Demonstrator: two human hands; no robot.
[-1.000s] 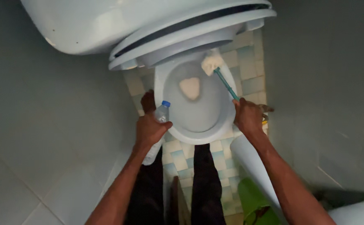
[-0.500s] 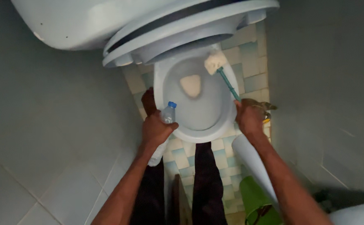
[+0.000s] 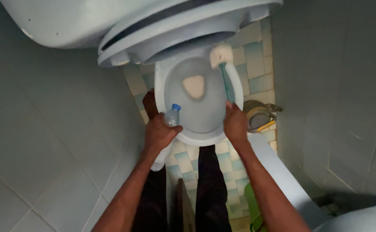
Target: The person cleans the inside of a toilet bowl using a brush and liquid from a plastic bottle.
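I look down into a pale toilet bowl (image 3: 235, 92) with its seat and lid (image 3: 175, 32) raised. My right hand (image 3: 235, 124) grips the teal handle of a toilet brush (image 3: 226, 77), whose white head rests on the bowl's far right rim. My left hand (image 3: 160, 133) holds a clear plastic bottle with a blue cap (image 3: 170, 117) at the bowl's near left rim, cap pointing toward the bowl. My dark-trousered legs (image 3: 209, 180) stand in front of the toilet.
Grey tiled walls (image 3: 59, 129) close in on both sides. The floor has small blue and cream tiles (image 3: 256, 68). A round yellowish holder (image 3: 259, 116) sits on the floor right of the bowl. A green object (image 3: 252, 202) lies by my right leg.
The brush head has slid from the right rim toward the back of the bowl. My left hand with the bottle stays at the bowl's near left rim.
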